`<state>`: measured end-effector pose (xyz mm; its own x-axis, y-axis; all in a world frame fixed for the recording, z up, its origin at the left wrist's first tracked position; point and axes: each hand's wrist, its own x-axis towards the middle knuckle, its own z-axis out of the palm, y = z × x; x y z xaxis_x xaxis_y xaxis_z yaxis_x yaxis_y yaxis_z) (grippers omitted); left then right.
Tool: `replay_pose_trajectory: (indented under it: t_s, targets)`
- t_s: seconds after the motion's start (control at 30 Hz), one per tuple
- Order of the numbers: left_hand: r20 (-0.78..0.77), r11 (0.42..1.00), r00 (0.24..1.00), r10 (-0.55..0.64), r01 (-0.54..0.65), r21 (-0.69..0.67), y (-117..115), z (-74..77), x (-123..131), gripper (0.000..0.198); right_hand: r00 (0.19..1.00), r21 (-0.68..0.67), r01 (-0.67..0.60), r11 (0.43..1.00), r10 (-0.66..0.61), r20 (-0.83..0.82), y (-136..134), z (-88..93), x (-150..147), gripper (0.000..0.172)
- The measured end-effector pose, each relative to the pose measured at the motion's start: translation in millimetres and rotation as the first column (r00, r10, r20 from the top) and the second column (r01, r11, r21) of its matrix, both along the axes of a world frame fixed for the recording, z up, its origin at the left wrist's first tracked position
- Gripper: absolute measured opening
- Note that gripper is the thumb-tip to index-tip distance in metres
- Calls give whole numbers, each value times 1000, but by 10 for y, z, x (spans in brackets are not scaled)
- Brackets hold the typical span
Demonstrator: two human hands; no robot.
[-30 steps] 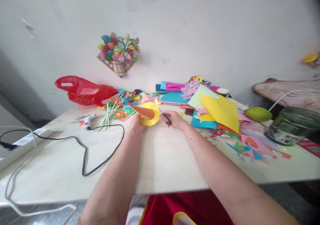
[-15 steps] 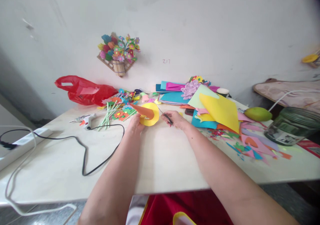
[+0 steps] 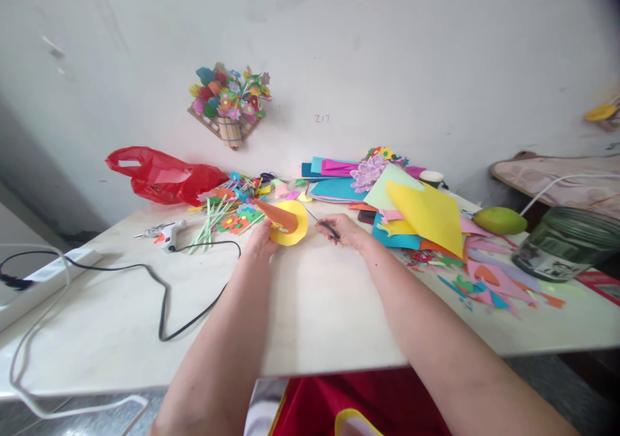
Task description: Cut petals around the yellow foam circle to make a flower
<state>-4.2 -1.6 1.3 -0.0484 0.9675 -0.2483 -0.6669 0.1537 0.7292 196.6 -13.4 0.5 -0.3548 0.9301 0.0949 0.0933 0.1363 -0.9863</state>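
So, left hand (image 3: 261,239): orange cone (image 3: 281,218) against yellow disc (image 3: 301,213); right hand (image 3: 347,230): dark-handled tool (image 3: 329,229).

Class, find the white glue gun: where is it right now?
In the head view, the glue gun lies on the left of the table, between the power strip and the pale green stems, below the red bag.
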Motion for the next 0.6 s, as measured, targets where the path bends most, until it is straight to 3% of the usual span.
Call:
replay_pose_trajectory:
  t_s: [0.6]
  targets:
    - [-18, 1000, 1000, -9, 9, -23, -2, 5, -12, 31, 999, -37, -15, 999, 16, 33, 48, -12, 77, 19]
